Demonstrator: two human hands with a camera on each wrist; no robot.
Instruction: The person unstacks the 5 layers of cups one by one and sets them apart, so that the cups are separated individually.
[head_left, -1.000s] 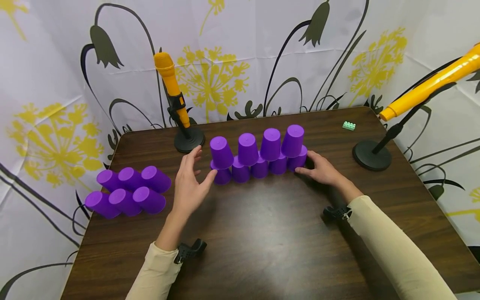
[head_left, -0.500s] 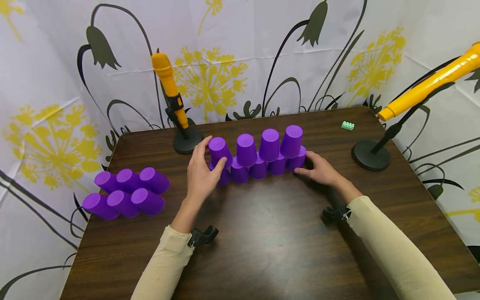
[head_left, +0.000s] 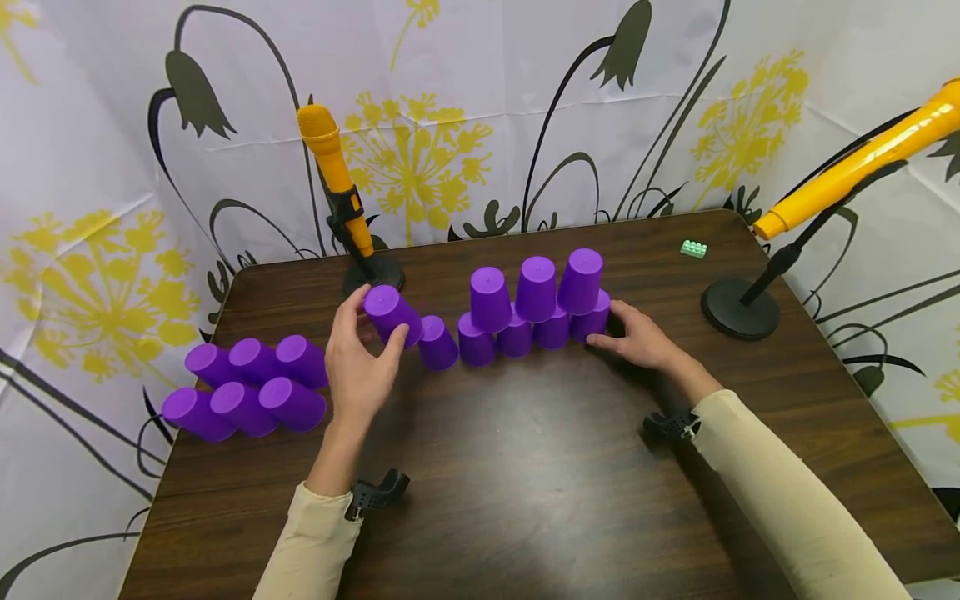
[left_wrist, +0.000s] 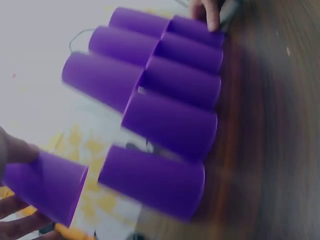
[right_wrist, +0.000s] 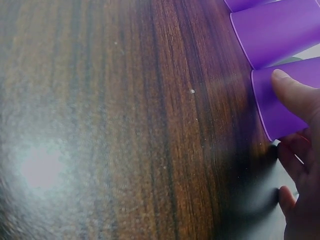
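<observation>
Purple cup held in left hand, fingers and thumb part-spread round it; mouth down, long axis tilted, just left of leftmost base cup, left hand nearer. Rightmost base cup pinched by right hand.

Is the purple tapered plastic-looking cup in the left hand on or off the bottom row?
Off: in the left wrist view, a gap separates the held purple cup from the nearest bottom-row cup.
</observation>
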